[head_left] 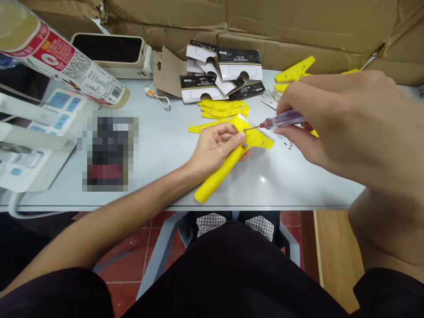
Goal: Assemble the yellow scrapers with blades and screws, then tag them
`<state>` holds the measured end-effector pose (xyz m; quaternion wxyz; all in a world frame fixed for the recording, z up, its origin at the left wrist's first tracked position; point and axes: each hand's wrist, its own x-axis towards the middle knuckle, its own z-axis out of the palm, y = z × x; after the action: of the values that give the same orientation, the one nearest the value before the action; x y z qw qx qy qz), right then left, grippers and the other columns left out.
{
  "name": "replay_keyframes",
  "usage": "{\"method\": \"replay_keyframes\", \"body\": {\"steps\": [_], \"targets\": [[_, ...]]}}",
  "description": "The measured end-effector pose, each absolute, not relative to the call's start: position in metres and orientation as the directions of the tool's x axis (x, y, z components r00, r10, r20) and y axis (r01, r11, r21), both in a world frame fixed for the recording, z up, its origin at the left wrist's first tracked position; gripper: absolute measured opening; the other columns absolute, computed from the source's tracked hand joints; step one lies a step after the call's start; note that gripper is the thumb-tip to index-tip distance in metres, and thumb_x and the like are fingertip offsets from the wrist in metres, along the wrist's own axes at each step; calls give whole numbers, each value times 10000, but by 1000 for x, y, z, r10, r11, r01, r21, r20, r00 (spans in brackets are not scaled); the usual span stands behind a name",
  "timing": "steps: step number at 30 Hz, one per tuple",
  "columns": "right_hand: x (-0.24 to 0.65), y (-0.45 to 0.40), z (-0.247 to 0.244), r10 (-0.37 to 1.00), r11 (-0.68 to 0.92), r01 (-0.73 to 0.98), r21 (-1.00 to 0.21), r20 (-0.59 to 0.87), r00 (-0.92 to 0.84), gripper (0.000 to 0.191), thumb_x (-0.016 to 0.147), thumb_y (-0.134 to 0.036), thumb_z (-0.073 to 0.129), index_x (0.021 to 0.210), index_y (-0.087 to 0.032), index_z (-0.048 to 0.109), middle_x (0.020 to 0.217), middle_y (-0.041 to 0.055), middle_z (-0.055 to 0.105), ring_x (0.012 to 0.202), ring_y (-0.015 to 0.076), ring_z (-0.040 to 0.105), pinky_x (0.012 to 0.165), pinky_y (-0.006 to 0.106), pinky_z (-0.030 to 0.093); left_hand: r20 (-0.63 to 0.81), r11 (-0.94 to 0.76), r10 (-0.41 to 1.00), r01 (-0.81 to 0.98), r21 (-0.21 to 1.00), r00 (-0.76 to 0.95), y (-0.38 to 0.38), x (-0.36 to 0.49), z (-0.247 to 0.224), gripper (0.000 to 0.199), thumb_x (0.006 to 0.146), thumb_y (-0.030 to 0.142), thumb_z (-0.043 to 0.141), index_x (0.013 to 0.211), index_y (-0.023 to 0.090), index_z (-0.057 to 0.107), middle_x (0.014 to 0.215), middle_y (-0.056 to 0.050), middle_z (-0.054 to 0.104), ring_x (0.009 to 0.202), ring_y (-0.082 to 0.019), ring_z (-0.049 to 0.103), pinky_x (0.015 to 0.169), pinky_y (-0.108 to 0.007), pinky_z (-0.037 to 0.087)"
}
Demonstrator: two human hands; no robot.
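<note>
The scraper point(218, 176) is held above the front part of the table point(172, 154), its handle slanted down towards the near edge and its wide head pointed up and away. The handle is gripped near the head by the left hand point(217, 148), with the thumb laid on the yellow face and the fingers curled behind. By the right hand point(341, 117), the screwdriver point(285, 118) is held in a narrow grip, its clear handle pinched between thumb and fingers. Its shaft is pointed left, and its tip is brought to 1 of 2 screws seen in the head; whether it is seated in the slot cannot be told.

Beyond the left hand, yellow parts point(223, 108) are stacked, with printed cards point(240, 66) heaped behind them. Just left of the right hand, small nuts point(281, 136) are scattered, and metal plates point(269, 100) are partly hidden by the fingers. Farther left, a short cable point(163, 101), a phone point(109, 48) and a tilted bottle point(76, 66) are seen. A dark item point(109, 150) is blurred out.
</note>
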<state>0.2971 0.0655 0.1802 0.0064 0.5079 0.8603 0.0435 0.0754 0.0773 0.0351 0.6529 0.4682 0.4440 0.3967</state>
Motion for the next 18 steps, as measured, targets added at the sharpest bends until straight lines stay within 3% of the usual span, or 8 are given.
{"method": "replay_keyframes", "body": {"steps": [3,5,7,10,13,16,18], "targets": [[292,66,183,871,486,822,297,-79,-486,390,1077,-449,292,964,-355,653,843,119,650,764,382,613,667,500,387,-196,237,937,-112,965,290,77,75,35,322,916,378,869,876,207,600,837,-61,829,635,-175,797,579,-247,651],[288,66,182,884,462,815,351,-106,-455,473,1092,-499,232,952,-361,662,770,114,613,707,377,589,646,494,366,-196,234,939,-107,966,284,78,75,34,340,917,410,871,874,206,602,827,-60,826,627,-173,794,577,-245,648],[287,64,181,889,450,838,308,-69,-452,473,1086,-533,210,1110,-371,654,734,96,595,659,372,560,643,491,342,-202,237,939,-97,967,277,78,76,34,370,919,453,869,872,207,597,809,-56,819,633,-174,797,580,-242,647],[289,63,181,896,441,891,111,-4,-444,420,1023,-501,319,1383,-388,503,805,60,636,628,351,542,659,490,344,-212,243,936,-83,966,280,78,76,34,376,917,458,867,876,213,585,808,-47,816,677,-190,816,597,-248,653],[294,65,183,892,452,892,-5,15,-452,367,1004,-460,353,1302,-409,561,989,66,703,804,352,651,741,504,392,-215,248,937,-91,964,276,78,77,35,331,918,393,854,865,220,577,811,-42,817,694,-206,822,604,-271,657],[298,70,185,882,465,885,5,85,-464,386,1053,-537,325,1221,-418,651,1139,74,746,1046,387,703,841,532,404,-223,258,940,-111,960,260,77,79,36,279,916,332,835,854,221,587,790,-38,810,652,-200,797,613,-296,662],[297,72,187,898,431,901,46,74,-433,450,1047,-596,321,1225,-422,695,1114,92,760,1060,413,711,855,556,401,-232,267,939,-115,957,252,77,79,36,254,919,312,822,857,219,594,777,-34,803,648,-199,791,612,-301,661]]}}
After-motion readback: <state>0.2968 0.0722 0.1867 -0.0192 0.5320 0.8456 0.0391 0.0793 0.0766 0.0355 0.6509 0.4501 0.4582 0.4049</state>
